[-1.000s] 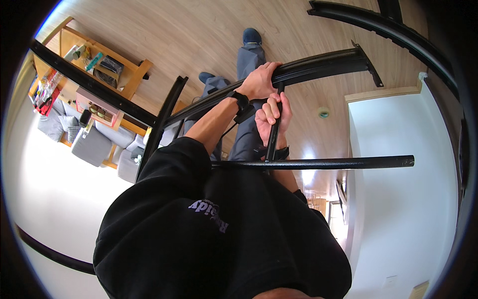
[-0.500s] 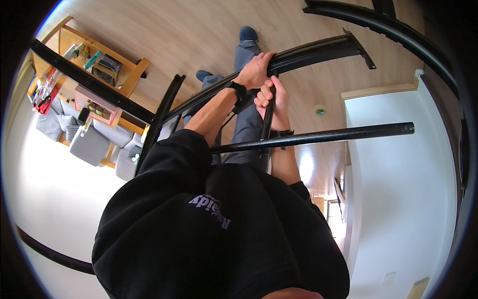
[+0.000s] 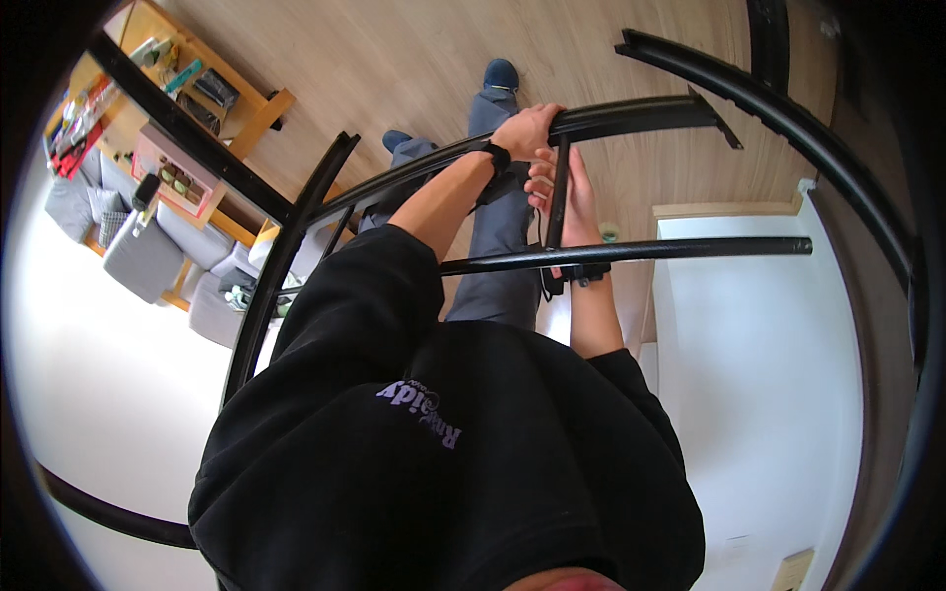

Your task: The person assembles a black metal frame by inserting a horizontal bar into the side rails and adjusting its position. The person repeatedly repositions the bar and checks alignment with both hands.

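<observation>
A black metal frame spans the space in front of me. My left hand point(image 3: 527, 131) is closed over its far rail point(image 3: 641, 114), the fingers curled around the upper edge. A short black crossbar point(image 3: 559, 202) runs from that rail toward a nearer black tube point(image 3: 700, 249). My right hand point(image 3: 574, 192) is beside and behind the crossbar, fingers loosely apart and not wrapped round it; the bar covers part of the palm. Dark bands circle both wrists. On the left, the rail meets a black side bar point(image 3: 281, 246).
More black bars curve past on the right point(image 3: 788, 108) and far left point(image 3: 177, 128). A wooden table point(image 3: 251, 128) with assorted items and a grey sofa point(image 3: 158, 261) stand at the left. A white surface point(image 3: 749, 335) lies at the right. My feet are on the wooden floor point(image 3: 384, 59).
My right hand has loosened from the crossbar, its fingers uncurling. My left hand stays on the rail. The frame and both hands appear slightly farther right in the view.
</observation>
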Demonstrator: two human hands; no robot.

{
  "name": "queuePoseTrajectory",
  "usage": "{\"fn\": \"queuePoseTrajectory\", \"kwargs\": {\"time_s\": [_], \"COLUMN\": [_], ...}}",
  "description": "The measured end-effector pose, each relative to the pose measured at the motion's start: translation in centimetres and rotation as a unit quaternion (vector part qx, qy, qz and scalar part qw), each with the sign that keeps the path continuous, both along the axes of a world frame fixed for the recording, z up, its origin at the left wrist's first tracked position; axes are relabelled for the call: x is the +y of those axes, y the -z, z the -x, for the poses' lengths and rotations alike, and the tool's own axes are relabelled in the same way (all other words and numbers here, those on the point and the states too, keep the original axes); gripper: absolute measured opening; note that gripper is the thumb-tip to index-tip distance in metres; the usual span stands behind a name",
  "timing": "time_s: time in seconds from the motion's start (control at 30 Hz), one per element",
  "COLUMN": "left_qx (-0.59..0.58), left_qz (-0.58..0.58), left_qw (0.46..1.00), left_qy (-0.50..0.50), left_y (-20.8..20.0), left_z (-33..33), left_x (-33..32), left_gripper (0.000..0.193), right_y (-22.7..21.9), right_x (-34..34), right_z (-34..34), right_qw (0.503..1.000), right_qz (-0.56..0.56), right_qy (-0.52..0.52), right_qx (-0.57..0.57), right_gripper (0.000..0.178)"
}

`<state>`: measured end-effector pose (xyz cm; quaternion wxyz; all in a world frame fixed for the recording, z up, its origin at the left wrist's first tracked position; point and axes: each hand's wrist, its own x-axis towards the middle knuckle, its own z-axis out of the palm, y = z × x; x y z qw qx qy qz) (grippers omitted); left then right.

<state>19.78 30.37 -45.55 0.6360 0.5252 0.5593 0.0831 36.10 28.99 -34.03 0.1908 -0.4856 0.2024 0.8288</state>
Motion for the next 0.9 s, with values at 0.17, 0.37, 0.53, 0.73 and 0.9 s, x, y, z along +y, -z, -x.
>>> {"fn": "queuePoseTrajectory", "kwargs": {"time_s": [0.17, 0.37, 0.53, 0.73, 0.9], "left_qx": [0.026, 0.09, 0.086, 0.041, 0.063], "left_qz": [0.041, 0.063, 0.104, 0.129, 0.126], "left_qw": [0.999, 0.994, 0.991, 0.991, 0.99], "left_qy": [0.005, 0.011, 0.026, 0.011, -0.029], "left_y": [0.6, 1.1, 1.7, 2.2, 2.0], "left_z": [-0.3, -1.7, -2.5, -2.4, -1.8], "left_x": [-0.1, 0.1, 0.4, 0.8, 1.2], "left_gripper": [0.07, 0.057, 0.059, 0.066, 0.075], "right_y": [-7.5, -23.7, -28.0, -23.6, -18.8], "right_x": [-2.2, 6.5, 11.5, 10.5, 11.5], "right_z": [-2.2, -6.1, 0.7, 9.2, 9.4], "right_qw": [0.984, 0.795, 0.404, 0.196, 0.147], "right_qz": [-0.054, -0.238, -0.611, -0.608, -0.584], "right_qy": [-0.119, -0.548, -0.656, -0.768, -0.798], "right_qx": [-0.117, -0.108, -0.181, -0.047, 0.033], "right_gripper": [0.048, 0.018, 0.041, 0.047, 0.026]}}
